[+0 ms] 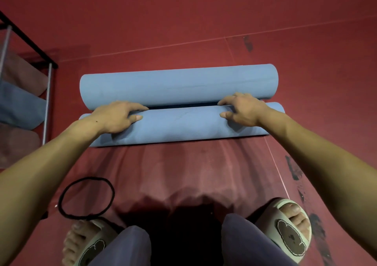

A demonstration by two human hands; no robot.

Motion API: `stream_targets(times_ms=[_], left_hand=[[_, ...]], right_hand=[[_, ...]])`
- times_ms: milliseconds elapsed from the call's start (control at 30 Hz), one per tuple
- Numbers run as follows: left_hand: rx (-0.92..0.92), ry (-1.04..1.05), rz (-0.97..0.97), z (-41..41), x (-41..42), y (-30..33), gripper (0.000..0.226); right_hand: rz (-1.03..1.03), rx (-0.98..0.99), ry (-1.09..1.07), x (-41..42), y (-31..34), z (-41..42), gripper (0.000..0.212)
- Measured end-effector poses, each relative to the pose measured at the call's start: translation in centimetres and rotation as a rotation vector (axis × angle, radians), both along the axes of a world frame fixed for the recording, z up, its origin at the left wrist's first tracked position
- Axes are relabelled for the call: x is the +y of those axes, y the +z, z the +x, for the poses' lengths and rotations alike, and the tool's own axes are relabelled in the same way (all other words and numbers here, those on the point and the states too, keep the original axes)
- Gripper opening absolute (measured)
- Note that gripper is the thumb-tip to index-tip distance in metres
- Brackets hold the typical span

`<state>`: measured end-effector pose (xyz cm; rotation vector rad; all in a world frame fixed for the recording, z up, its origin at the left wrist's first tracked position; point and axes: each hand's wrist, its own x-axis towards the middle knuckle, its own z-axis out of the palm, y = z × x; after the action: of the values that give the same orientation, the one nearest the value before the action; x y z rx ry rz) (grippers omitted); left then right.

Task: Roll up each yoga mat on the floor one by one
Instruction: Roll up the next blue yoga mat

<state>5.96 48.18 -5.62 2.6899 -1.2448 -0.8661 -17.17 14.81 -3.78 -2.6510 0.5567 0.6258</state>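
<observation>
Two light blue foam yoga mat rolls are lying side by side across the dark red padded floor, parallel and touching along their length. The far blue roll is sitting fully rolled and untouched on its upper surface. The near blue roll is lying just in front of it, closer to the person.

The left hand is resting on top of the near roll toward its left end, fingers curling over the crest into the dark seam between the two rolls, thumb lying along the near face. The right hand is doing the same toward the right end, fingers hooking over the top into the seam, thumb pointing inward on the mat surface. Each grip is clamping on the near roll.

A wrinkled dark red mat is stretching flat from under the near roll toward the person. A black elastic loop is lying on it at the lower left. The person's knees in purple trousers and feet in pale slide sandals are showing at the bottom edge. A metal-framed storage rack holding folded blue and brown cloth is standing at the left edge.
</observation>
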Motion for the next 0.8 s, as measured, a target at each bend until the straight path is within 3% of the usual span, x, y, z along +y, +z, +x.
stream_targets(times_ms=[100,167,300,400,633,800], left_hand=[[-0.011,-0.016,0.052,-0.5,-0.5,0.2,0.045],[-0.088,-0.017,0.135,-0.9,-1.3,0.9,0.064],[-0.146,-0.011,0.215,-2.3,-2.1,1.8,0.119],[-0.217,-0.066,0.260,-3.3,-1.8,1.6,0.149],[-0.339,-0.005,0.145,-4.1,-1.9,1.3,0.130],[-0.381,-0.054,0.138,-3.4,-2.1,1.9,0.119]], right_hand=[[-0.041,0.013,0.018,0.3,0.3,0.2,0.049],[-0.064,0.031,0.024,0.5,0.5,0.2,0.055],[-0.130,0.077,0.072,1.2,-0.1,-0.3,0.115],[-0.282,0.035,0.141,1.9,-0.7,-0.5,0.133],[-0.329,-0.112,0.143,1.9,-0.6,-0.7,0.112],[-0.295,-0.071,0.157,1.7,-0.5,0.0,0.107]])
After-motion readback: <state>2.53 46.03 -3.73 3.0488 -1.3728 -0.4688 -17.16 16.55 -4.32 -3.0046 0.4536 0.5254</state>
